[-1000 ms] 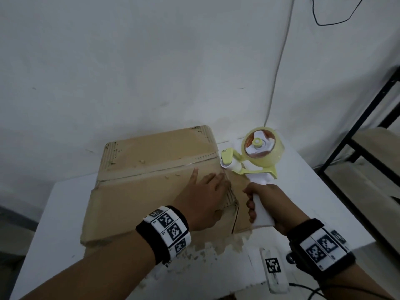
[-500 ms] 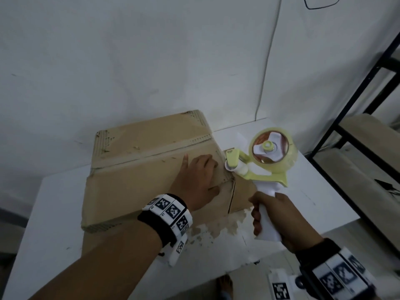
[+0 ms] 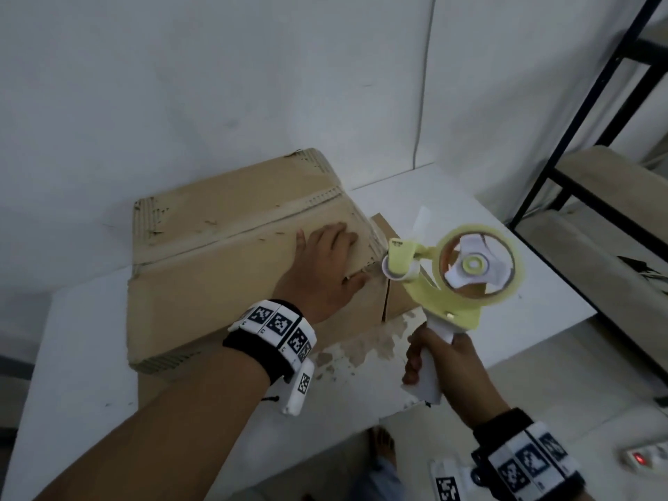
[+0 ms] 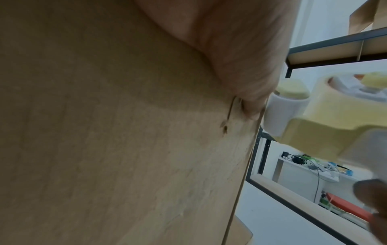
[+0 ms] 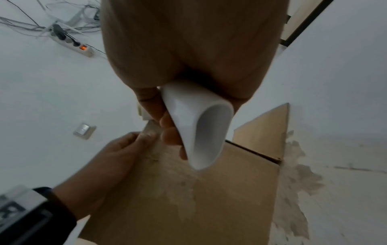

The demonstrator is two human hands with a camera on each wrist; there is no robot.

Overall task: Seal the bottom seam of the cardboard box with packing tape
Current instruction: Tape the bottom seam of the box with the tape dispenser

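A brown cardboard box lies on the white table, its flaps closed and the seam running left to right across the top. My left hand lies flat on the box near its right end, fingers straight, pressing the flap down. My right hand grips the white handle of a yellow tape dispenser. The dispenser's roller sits at the box's right edge, just beside my left fingertips. A roll of clear tape sits on the dispenser.
The box's right side flap sticks out over the table. The table surface is chipped and stained in front of the box. A black metal shelf rack stands to the right. A power strip lies on the floor.
My right hand has drawn the dispenser right and toward me, so its roller now sits at the box's right edge. My left hand stays flat on the flap. The camera has shifted.
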